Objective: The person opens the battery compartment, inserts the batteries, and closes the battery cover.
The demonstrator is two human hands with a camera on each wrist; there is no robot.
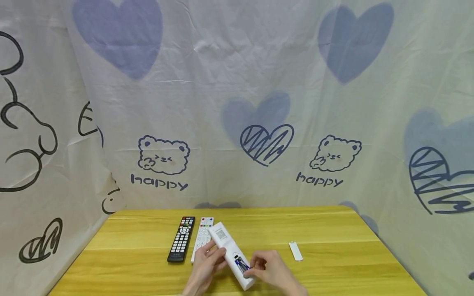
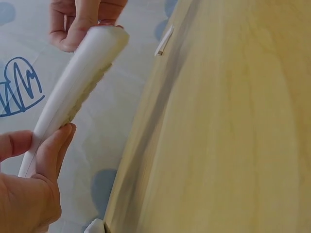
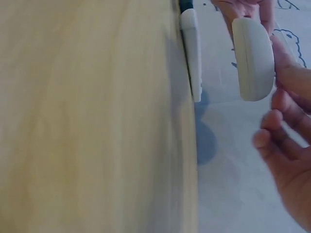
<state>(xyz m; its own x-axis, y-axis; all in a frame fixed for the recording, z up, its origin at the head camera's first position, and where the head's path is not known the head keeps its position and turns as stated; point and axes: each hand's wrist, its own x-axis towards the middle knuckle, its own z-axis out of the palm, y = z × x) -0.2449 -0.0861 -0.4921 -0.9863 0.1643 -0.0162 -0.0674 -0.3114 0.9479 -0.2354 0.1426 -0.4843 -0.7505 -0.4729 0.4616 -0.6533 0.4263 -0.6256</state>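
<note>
A white remote control [image 1: 229,250] is held tilted above the table, its back facing up and its battery compartment uncovered. Batteries with blue wrapping [image 1: 241,263] show inside. My left hand [image 1: 207,261] grips the remote's side between thumb and fingers, also plain in the left wrist view. Bent fingers of my right hand [image 1: 268,267] touch the compartment's lower end; whether they pinch a battery is hidden. In the right wrist view the remote's end [image 3: 253,60] is beside the right hand's fingers. A small white battery cover [image 1: 295,251] lies to the right on the table.
A black remote [image 1: 181,239] and a second white remote [image 1: 205,224] lie side by side on the wooden table [image 1: 129,255], left of the held one. The left hand partly covers the white one. A printed cloth [image 1: 214,82] hangs behind the table.
</note>
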